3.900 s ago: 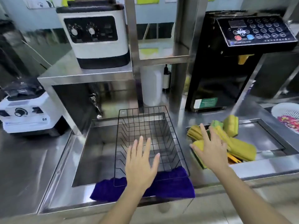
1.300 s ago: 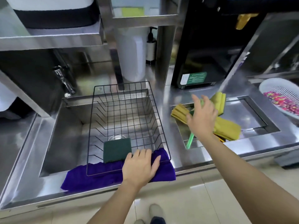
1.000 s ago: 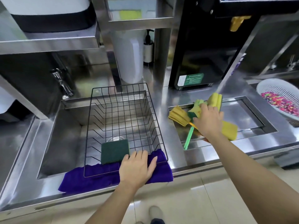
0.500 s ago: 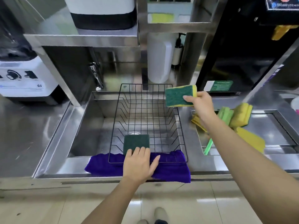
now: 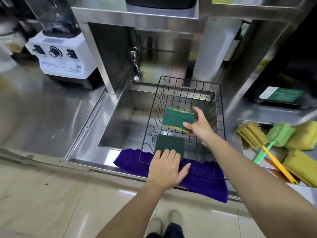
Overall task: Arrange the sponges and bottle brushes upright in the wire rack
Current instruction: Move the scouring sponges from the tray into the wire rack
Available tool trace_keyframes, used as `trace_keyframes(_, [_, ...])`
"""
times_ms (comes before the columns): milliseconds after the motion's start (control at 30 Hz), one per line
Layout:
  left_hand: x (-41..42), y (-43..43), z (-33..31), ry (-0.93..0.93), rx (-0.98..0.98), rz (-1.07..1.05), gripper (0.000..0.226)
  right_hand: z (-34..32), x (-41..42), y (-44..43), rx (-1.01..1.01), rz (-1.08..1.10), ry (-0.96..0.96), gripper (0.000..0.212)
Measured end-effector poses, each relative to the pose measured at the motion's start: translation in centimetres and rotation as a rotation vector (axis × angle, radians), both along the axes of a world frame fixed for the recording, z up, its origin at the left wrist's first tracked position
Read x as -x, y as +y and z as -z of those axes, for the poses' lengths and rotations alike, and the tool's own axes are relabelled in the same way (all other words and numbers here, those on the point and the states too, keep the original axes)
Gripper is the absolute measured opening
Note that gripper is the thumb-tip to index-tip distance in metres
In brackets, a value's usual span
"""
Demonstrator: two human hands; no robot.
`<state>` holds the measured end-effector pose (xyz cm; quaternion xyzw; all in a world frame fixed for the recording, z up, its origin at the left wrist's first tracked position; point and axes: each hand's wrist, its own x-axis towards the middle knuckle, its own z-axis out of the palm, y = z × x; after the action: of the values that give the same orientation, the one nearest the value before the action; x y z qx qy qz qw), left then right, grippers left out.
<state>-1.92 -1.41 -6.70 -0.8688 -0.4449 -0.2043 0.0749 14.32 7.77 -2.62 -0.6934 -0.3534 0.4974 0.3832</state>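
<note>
The black wire rack (image 5: 221,107) sits over the sink. One green sponge (image 5: 169,145) stands upright at the rack's near end. My left hand (image 5: 165,169) rests flat on the rack's front edge, its fingertips against that sponge. My right hand (image 5: 199,127) holds a second green-and-yellow sponge (image 5: 176,120) by its right edge, inside the rack just behind the first one. In the recess on the right lie more yellow sponges (image 5: 301,165), a green-headed bottle brush (image 5: 279,134) and a yellow-handled brush (image 5: 277,164).
A purple cloth (image 5: 202,179) lies under the rack's front and hangs over the counter edge. A tap (image 5: 135,64) stands behind the sink (image 5: 120,131). A white blender base (image 5: 63,59) is on the left counter. A white container (image 5: 211,54) stands behind the rack.
My right hand has brought the green-and-yellow sponge from above the rack's right rim down and left into the rack, behind the standing sponge. The left hand stays on the front edge.
</note>
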Motion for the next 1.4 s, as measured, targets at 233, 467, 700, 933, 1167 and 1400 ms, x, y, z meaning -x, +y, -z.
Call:
trace_keyframes(233, [-0.1,0.0,0.1,-0.013,-0.018,-0.003,0.044,1.8,1.2,0.3,0.048,-0.218,-0.064,0.047])
trace_keyframes(467, [-0.2,0.0,0.1,0.005,-0.044,-0.006,0.041,2.0,0.2,1.4,0.209,-0.444,-0.175,0.042])
trace_keyframes(700, [-0.1,0.1,0.0,0.050,0.013,0.000,0.042,1.7,0.4,0.2,0.097,-0.489,-0.795,0.066])
trace_keyframes(933, [-0.4,0.0,-0.6,0.102,0.070,0.033,0.046,-1.2,-2.8,-2.7,-0.115,-0.269,-0.834,0.050])
trace_keyframes(1167, [-6.3,-1.7,-1.9,0.118,0.079,0.203,0.045,-3.4,-10.0,-7.5,-0.170,0.131,-0.968,0.032])
trace_keyframes(1400, [-9.6,-3.0,-1.4,0.195,0.113,0.286,0.050,-1.9,-17.5,-14.5,0.162,0.268,-1.150,0.054])
